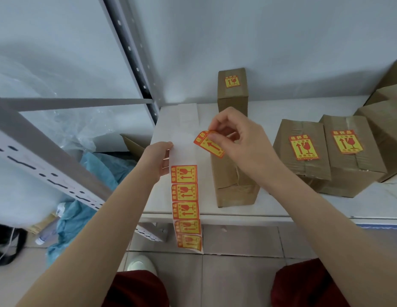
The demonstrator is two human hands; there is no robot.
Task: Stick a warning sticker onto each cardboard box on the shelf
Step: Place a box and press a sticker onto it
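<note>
My left hand point(159, 158) grips the white backing strip point(184, 138), which hangs over the shelf's front edge with several orange-and-yellow warning stickers point(184, 192) on it. My right hand point(239, 140) pinches one peeled warning sticker point(209, 144) by its corner, just above a plain cardboard box point(234, 182) lying near the shelf's front. An upright box point(232, 94) at the back carries a sticker, and two boxes point(301, 149) point(348, 151) to the right carry one each.
The white shelf point(281, 209) runs to the right, with more brown boxes point(388, 103) at its far right end. A grey metal upright point(135, 63) stands at the left. Plastic bags and blue cloth point(97, 167) lie on the floor to the left.
</note>
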